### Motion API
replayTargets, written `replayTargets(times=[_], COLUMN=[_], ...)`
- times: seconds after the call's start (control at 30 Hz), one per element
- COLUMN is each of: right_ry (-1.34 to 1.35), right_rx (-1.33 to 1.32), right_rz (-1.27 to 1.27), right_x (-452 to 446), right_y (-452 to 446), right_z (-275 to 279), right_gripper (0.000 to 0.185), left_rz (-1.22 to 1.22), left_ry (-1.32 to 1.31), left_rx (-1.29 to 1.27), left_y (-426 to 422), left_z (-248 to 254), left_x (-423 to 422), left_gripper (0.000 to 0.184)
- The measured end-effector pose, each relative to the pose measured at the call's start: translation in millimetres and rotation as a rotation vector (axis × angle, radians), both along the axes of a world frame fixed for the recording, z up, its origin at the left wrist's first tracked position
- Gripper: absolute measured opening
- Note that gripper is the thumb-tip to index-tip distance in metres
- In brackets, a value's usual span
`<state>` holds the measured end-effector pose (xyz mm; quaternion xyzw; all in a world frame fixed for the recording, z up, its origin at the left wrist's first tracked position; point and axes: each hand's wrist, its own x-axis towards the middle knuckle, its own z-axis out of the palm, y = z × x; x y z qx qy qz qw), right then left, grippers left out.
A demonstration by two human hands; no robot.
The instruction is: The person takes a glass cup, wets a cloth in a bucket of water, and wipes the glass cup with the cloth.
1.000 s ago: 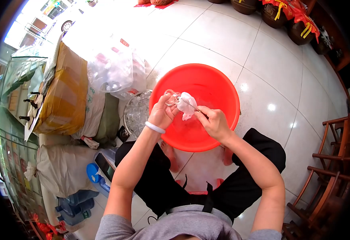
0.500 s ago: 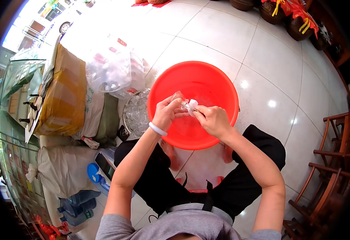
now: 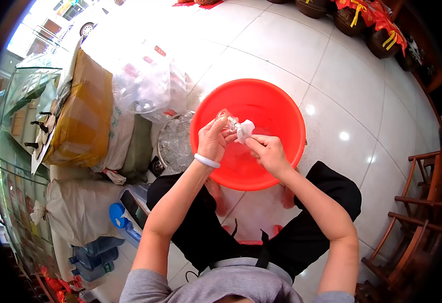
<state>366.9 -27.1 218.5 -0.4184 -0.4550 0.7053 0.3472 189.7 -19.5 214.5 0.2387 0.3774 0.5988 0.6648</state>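
While right hand (image 3: 269,153) overhangs basin rim (image 3: 300,136), floor (image 3: 345,101) spreads rightward.

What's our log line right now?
left hand: holding clear glassy object | right hand: pinched at crumpled white cloth-like piece | below: round red plastic basin

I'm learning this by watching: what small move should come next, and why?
Perhaps the right hand should gently rub the white piece against the clear object: the left hand grips that object, the white piece sits at its end, and the right fingertips are at the white piece's edge, above the red basin.
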Motion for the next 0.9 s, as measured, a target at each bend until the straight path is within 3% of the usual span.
replayTargets(times=[0.03,0.17,0.27,0.37,0.43,0.47,0.53,0.57,0.63,0.73,0.77,0.83,0.87,0.9], right_ry=[-0.391,-0.686,-0.914,-0.732,-0.236,-0.236,0.147,0.142,0.492,0.486,0.488,-0.136,-0.299,-0.3], right_rx=[0.5,0.717,0.85,0.794,0.466,0.468,-0.169,-0.169,-0.468,-0.459,-0.459,0.445,0.515,0.514], right_rz=[-0.054,-0.071,0.096,0.186,0.114,0.114,0.126,0.129,0.089,0.134,0.135,-0.006,-0.012,-0.012], right_x=[-1,5,10,13,9,8,8,7,6,9,8,7,9,9], right_y=[1,-2,5,8,4,3,1,-2,-6,-3,-1,4,4,6], right_z=[-2,5,11,5,1,5,15,13,8,10,9,4,3,4], right_gripper=[0.021,0.019,0.016,0.017,0.02,0.02,0.024,0.024,0.025,0.022,0.022,0.02,0.02,0.02], left_rz=[0.021,0.015,-0.039,-0.026,-0.033,-0.037,-0.035,-0.032,-0.034,0.001,-0.057,-0.116,-0.253,-0.389], left_ry=[-0.005,0.037,0.061,0.088,0.069,0.044,0.028,0.014,-0.002,-0.031,0.068,0.167,0.182,0.197], left_rx=[-0.019,-0.097,-0.077,-0.097,-0.08,-0.068,0.01,0.087,0.108,0.108,0.037,-0.034,-0.013,0.007], left_y=[1,-1,-4,-6,-7,-8,-7,-6,-5,-2,-1,0,0,0], left_z=[-1,-1,-9,-3,1,2,3,3,8,19,25,30,32,34], left_x=[-4,-10,-10,-8,-6,-5,-4,-3,0,0,-6,-21,-27,-29], left_gripper=[0.021,0.021,0.021,0.022,0.022,0.022,0.023,0.023,0.024,0.024,0.026,0.027,0.028,0.028])
